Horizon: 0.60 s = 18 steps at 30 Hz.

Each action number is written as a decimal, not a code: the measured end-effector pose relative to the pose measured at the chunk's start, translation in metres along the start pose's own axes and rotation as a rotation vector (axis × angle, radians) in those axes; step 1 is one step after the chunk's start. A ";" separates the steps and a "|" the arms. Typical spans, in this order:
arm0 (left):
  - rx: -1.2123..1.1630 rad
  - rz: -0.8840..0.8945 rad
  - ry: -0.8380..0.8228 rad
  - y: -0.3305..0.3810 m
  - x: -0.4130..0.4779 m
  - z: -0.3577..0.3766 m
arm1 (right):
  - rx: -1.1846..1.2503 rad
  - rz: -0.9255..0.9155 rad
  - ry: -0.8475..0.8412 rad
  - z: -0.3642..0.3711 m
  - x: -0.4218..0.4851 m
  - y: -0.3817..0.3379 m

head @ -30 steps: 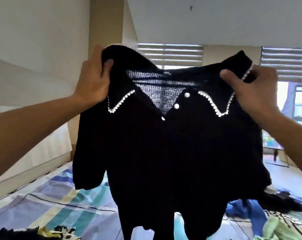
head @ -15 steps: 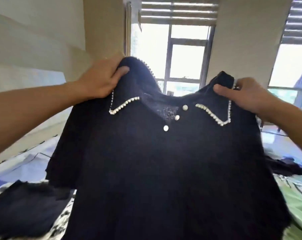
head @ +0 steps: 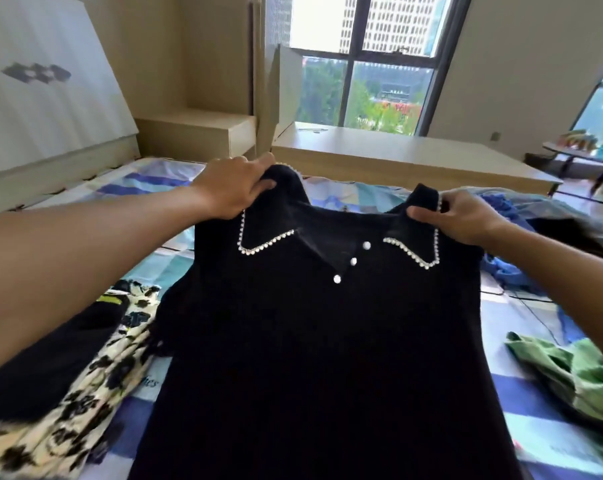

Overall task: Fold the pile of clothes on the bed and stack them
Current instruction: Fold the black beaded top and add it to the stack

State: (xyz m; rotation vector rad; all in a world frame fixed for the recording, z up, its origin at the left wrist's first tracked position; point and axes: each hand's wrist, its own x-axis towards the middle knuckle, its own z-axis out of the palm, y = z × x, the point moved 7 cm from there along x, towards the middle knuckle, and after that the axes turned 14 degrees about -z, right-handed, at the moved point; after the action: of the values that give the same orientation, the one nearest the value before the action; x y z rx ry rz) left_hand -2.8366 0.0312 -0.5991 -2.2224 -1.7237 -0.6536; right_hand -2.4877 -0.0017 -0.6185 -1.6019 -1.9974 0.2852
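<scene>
A black knit top [head: 313,341] with a pearl-trimmed collar and three pearl buttons hangs front-side up over the bed. My left hand [head: 234,188] grips its left shoulder, and my right hand [head: 459,216] pinches the right shoulder at the collar. The body of the top drapes down toward me and hides the bed below it. A cream garment with black flowers [head: 85,393] and a black garment [head: 47,362] lie at the left. A crumpled green garment [head: 577,375] lies at the right, with blue [head: 504,275] and dark clothes behind my right arm.
The bed has a blue, white and teal plaid sheet [head: 521,317]. A low wooden desk [head: 397,150] runs along the far side under a window [head: 372,64]. A wooden shelf unit [head: 196,133] and a white headboard panel [head: 47,84] stand at the left.
Both hands have lowered the black top from up in front of the window toward the bed. My view has tilted down, bringing the bed and other clothes into sight.
</scene>
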 end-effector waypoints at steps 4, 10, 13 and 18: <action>0.080 -0.169 0.023 -0.009 0.041 0.041 | -0.134 0.011 0.122 0.017 0.048 0.018; 0.103 -0.441 -0.270 0.008 0.007 0.141 | -0.197 0.105 -0.058 0.100 0.044 0.071; -0.032 -0.270 -0.377 0.052 -0.052 0.177 | -0.168 0.208 -0.101 0.120 0.001 0.111; -0.138 -0.119 -0.514 0.117 -0.106 0.210 | 0.012 0.496 0.059 0.109 -0.080 0.184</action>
State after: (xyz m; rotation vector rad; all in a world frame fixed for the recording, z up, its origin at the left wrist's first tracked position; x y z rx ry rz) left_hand -2.7052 0.0062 -0.8248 -2.5609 -2.1128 -0.2351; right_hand -2.3840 -0.0102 -0.8218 -2.0563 -1.5262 0.4277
